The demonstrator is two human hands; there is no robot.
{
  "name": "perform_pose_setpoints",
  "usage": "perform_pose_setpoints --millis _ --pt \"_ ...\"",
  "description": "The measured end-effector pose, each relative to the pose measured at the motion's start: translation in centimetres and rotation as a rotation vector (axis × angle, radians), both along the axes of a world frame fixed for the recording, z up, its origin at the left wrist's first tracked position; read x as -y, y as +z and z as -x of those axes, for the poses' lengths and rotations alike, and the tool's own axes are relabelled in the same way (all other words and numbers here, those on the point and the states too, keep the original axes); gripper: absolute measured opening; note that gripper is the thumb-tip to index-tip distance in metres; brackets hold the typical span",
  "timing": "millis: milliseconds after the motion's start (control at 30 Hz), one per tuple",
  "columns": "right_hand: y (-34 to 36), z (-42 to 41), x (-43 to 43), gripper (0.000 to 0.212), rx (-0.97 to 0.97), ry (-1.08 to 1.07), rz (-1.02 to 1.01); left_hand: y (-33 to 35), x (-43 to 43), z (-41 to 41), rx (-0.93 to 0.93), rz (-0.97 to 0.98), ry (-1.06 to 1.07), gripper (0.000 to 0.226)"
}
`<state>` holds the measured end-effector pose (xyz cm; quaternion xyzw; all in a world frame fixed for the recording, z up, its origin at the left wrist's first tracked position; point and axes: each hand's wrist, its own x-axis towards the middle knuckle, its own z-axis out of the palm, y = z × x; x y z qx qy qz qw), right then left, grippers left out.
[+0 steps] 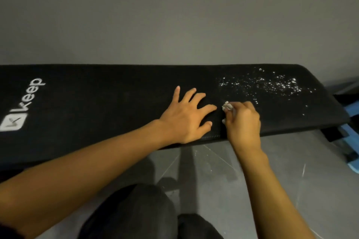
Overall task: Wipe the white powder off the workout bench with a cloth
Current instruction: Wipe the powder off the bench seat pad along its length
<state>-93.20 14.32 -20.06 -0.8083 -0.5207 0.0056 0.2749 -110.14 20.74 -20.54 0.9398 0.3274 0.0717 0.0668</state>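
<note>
We pressed our left hand (186, 116) flat, fingers spread, on the black workout bench (97, 103), while our right hand (242, 120), just beside it, was curled round a small crumpled cloth (227, 106). The white powder (268, 84) lay scattered near the bench's right end, beyond the cloth. We judged the cloth soft and light, best gripped as a wad. The loose powder would likely scatter under hard strokes.
</note>
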Motion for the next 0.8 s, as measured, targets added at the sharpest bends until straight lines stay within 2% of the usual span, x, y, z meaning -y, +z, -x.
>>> perform_pose_setpoints --millis 100,233,433,633,800 --pt "-0.2 0.3 0.4 0.021 0.027 0.034 -0.039 -0.2 -0.4 -1.1 0.015 0.047 0.016 0.059" --pt "-0.6 0.5 3.4 0.022 -0.055 0.132 -0.086 -0.6 -0.7 -1.7 -0.027 0.059 0.066 0.060" --pt "-0.3 -0.7 -0.3 0.025 -0.058 -0.082 -0.008 -0.3 -1.0 -1.5 -0.017 0.086 0.056 0.062" --pt "-0.1 0.5 2.2 0.022 -0.135 0.093 -0.027 -0.6 -1.1 -1.3 -0.006 0.073 0.041 0.062" --pt "-0.5 -0.8 0.7 0.022 -0.074 0.007 -0.059 -0.7 -1.2 -1.4 -0.024 0.066 0.050 0.063"
